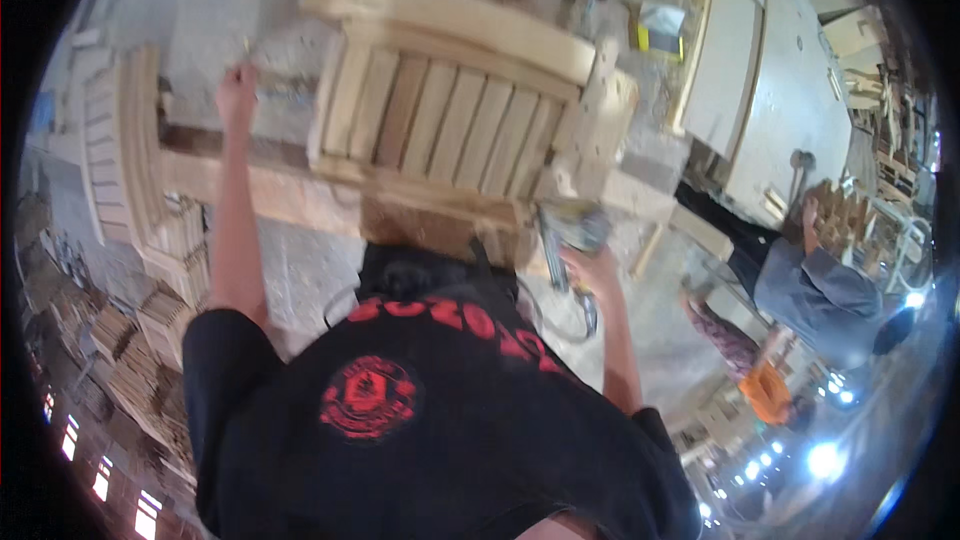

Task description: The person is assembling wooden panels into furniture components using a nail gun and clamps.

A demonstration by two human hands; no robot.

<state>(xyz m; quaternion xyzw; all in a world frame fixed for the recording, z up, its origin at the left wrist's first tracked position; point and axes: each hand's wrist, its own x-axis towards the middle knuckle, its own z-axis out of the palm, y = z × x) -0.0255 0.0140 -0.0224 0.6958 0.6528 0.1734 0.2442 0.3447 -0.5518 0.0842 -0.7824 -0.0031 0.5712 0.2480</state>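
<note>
In front of me lies a pale wooden slatted panel (pixel 485 125) with a thick curved rail along its far side, resting on a wooden bench (pixel 290 202). One of its slats is darker than the others. My right hand (pixel 594 270) is closed on a sander (pixel 578 227), a rounded grey tool, at the panel's near right corner. A hose hangs below the tool. To the left of the panel, apart from it, my left hand (pixel 237 98) is raised and closed. Something small may stick out above its fingers, too blurred to make out.
Another slatted wooden piece (pixel 115 145) stands at the left, above stacked wood pieces (pixel 135 370). A large pale board (pixel 770 80) is at the far right. Nearby are a person in a grey shirt (pixel 815 295) and someone with orange clothing (pixel 765 395). A yellow-edged item (pixel 658 35) lies beyond the panel.
</note>
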